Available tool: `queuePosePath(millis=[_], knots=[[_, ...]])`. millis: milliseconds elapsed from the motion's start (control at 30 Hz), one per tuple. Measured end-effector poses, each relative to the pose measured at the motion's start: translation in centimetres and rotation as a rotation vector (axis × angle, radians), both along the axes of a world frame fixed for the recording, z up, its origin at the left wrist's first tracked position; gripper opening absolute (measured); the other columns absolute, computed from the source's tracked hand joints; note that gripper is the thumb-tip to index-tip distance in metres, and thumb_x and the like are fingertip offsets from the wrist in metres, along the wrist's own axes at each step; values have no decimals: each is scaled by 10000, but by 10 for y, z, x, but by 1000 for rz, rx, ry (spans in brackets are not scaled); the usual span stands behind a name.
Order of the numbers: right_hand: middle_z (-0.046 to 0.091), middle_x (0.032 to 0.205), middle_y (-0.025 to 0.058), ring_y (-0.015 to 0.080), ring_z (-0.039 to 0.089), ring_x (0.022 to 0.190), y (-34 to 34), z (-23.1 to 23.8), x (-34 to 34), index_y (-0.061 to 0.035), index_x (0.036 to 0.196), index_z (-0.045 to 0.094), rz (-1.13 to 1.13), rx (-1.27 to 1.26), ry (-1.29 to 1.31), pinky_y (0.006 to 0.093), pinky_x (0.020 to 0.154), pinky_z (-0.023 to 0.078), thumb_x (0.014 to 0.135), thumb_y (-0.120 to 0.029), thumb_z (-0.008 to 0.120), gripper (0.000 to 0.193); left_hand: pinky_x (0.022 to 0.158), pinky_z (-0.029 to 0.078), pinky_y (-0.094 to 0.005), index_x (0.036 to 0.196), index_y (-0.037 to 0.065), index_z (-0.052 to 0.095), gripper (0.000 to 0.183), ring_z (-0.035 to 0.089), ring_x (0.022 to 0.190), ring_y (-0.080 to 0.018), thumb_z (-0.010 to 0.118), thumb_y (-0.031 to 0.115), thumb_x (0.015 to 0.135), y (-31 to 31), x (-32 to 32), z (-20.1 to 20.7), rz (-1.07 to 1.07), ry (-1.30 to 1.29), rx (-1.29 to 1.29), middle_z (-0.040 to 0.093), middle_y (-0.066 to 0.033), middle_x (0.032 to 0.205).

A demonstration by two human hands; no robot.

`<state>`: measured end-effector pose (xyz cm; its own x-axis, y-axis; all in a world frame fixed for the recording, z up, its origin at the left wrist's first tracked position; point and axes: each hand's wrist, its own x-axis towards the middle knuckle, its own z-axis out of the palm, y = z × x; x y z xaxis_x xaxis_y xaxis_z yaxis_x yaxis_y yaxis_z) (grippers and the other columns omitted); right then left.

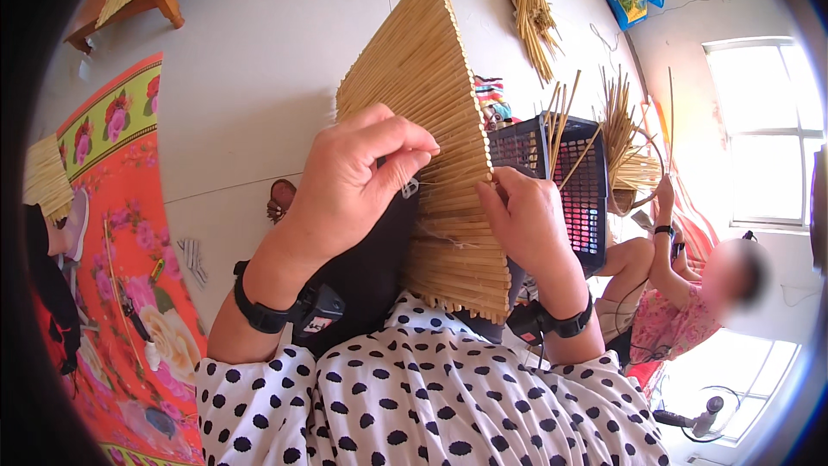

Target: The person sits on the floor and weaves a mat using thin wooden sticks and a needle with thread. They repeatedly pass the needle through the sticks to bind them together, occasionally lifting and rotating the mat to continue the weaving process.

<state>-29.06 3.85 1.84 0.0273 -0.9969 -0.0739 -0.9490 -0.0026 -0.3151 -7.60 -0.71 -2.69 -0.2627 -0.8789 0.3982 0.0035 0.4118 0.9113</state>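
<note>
A mat of straw-coloured stalks point(414, 60) laid side by side lies across my lap and slants up and away from me. Above its face, my left hand point(345, 177) is closed in a pinch of thumb and forefinger; whatever lies between the fingertips is too small to make out. Just under that thumb shows a small white loop point(410, 187), possibly thread. Loose white thread point(448, 240) trails over the stalks nearer to me. On the mat's right edge, my right hand point(530, 216) grips the stalk ends between thumb and bent fingers.
To the right stands a dark blue plastic crate point(585, 198) with stalks in it. Beyond lies a tied stalk bundle point(524, 4). Another person point(668, 311) sits at far right, by more stalks point(628, 142). A red flowered cloth point(138, 233) covers floor at left, near a wooden stool point(142, 4).
</note>
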Motion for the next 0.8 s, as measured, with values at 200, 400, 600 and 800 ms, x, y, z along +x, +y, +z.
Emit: queuePosePath(millis=[200,400,600,800], knots=[[594,610,213,403,615,580,-5,1,6,13,724,596,-54,-6,11,450,536,475,882,-203,664,276,586,493,-331,920,60,684,104,606,650,-237,717,32,825,3,-11,-14,44,-150,-38,572,-72,752],[556,589,213,410,575,547,-5,-5,2,-1,672,551,-27,-56,-4,447,497,441,887,-172,651,293,545,470,-341,859,66,672,93,576,629,-224,716,45,780,3,-17,-17,51,-313,-137,496,-62,707],[556,598,202,402,566,539,-5,-5,3,-7,695,555,-9,-78,-22,428,492,438,894,-139,640,253,503,437,-320,858,31,694,127,539,595,-195,726,-8,742,1,-23,-28,25,-428,-252,459,-51,688],[569,624,186,375,584,549,-5,-1,1,-11,768,587,8,-46,-8,409,500,440,908,-134,634,192,490,438,-314,848,54,702,156,539,592,-191,712,7,699,-1,-25,-30,23,-436,-284,457,-46,688]])
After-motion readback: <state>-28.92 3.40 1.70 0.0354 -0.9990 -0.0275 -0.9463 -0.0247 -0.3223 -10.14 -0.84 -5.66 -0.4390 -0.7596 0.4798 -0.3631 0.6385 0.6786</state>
